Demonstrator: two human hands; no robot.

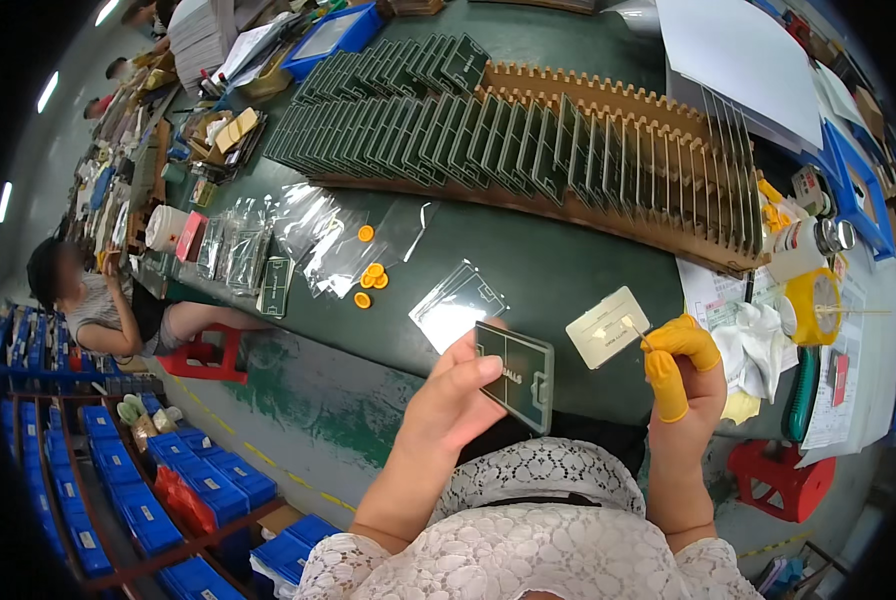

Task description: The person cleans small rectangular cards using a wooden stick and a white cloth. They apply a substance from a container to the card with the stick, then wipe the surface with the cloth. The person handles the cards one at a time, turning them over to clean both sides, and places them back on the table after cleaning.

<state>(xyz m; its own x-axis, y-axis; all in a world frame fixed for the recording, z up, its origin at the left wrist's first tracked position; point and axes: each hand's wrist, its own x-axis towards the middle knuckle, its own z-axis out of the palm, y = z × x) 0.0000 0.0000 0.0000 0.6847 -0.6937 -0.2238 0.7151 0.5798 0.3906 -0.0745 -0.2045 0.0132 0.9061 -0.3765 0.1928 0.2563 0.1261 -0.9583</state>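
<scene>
My left hand (456, 388) grips a flat dark green panel (516, 375) by its left edge. White lines and a small printed word mark the panel, which is tilted up near my waist. My right hand (686, 375), with yellow finger cots on its fingertips, pinches a thin pointed stick or tool. Its tip is at a cream rectangular pad (606, 328) on the table; whether it touches cannot be told. Beyond my left hand, a clear-edged sheet (460, 305) with white lines lies on the table, bright with glare.
A long wooden slotted rack (608, 205) holds rows of similar green panels. Several orange finger cots (373, 275) lie beside clear plastic bags (318, 235). At right are a bottle (803, 245), a yellow tape roll (813, 305) and a white cloth (758, 350). Another person (98, 300) sits at left.
</scene>
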